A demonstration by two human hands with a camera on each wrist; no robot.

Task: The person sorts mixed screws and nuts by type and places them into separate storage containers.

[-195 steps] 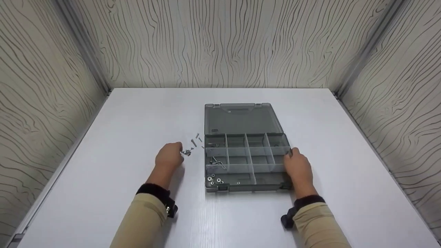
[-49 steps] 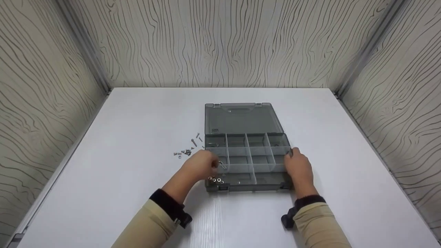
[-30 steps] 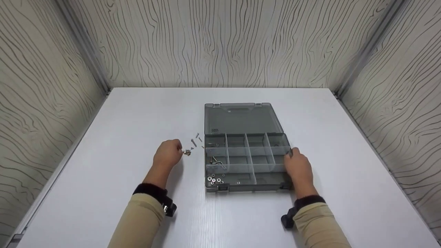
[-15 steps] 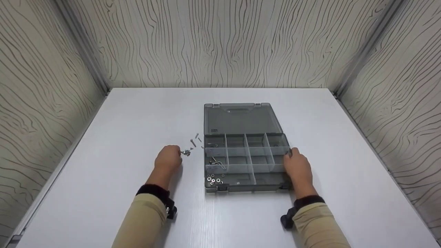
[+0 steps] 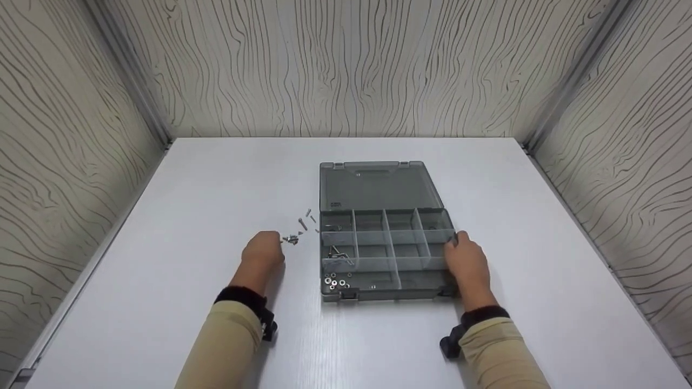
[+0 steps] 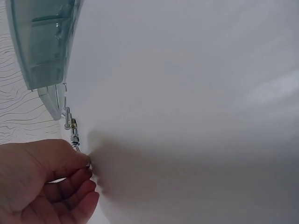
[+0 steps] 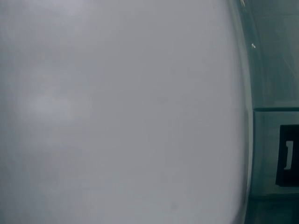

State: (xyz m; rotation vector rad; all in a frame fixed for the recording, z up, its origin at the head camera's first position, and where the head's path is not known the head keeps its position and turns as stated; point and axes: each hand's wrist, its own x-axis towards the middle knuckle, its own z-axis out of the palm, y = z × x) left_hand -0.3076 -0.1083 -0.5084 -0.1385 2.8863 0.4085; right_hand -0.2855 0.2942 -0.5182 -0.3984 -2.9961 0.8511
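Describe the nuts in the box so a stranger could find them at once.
On the white table lies an open grey box. The nuts sit in its near left compartment, by the front latch. They are small silver rings, unlike the long screws loose on the table.

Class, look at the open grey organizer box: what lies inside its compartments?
In the organizer box, small nuts lie in the near-left compartment and thin metal pieces in the one behind it. Most others look empty. The right hand covers part of the right edge.

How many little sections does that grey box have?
10, as far as I can tell, in the organizer box: four along the back row, four in the middle, two wider ones in front. The right hand hides one edge.
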